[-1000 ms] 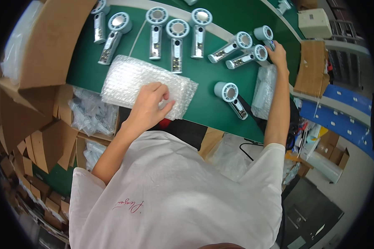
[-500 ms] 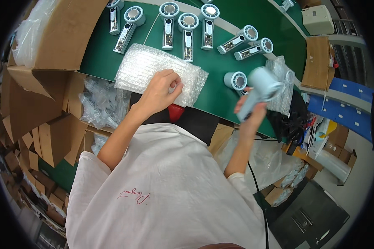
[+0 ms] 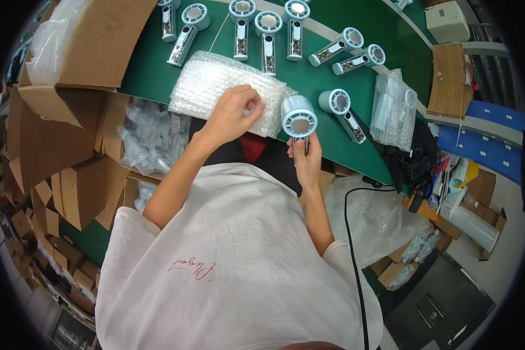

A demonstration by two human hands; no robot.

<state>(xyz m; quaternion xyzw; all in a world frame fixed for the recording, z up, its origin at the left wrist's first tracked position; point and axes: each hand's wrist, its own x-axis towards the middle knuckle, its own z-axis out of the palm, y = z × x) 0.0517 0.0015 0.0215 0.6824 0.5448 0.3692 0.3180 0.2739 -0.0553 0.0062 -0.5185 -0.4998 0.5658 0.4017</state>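
My right hand (image 3: 306, 157) grips a pale blue handheld fan (image 3: 298, 112) by its handle, its round grille tilted toward me. The fan's head is beside the right end of a stack of bubble-wrap bags (image 3: 210, 81). My left hand (image 3: 234, 114) lies over that stack, with fingers curled and thumb and fingertips pinched at the top layer; the exact pinch point is partly hidden. Another handheld fan (image 3: 336, 102) lies just right of the held one. Along the table's far side several more fans (image 3: 268, 23) lie in a loose row, electronics showing in their handles.
The green table (image 3: 309, 79) has a bubble-wrapped item (image 3: 394, 108) on its right, beside black cables (image 3: 414, 169). A large cardboard box (image 3: 102, 44) stands on the left. Below it, an open box holds bubble-wrapped pieces (image 3: 149, 137). A black cable (image 3: 350, 227) hangs along my right side.
My right hand has brought the fan left and turned its grille toward me, beside the bubble-wrap stack. My left hand stays on the stack. The view has shifted slightly.
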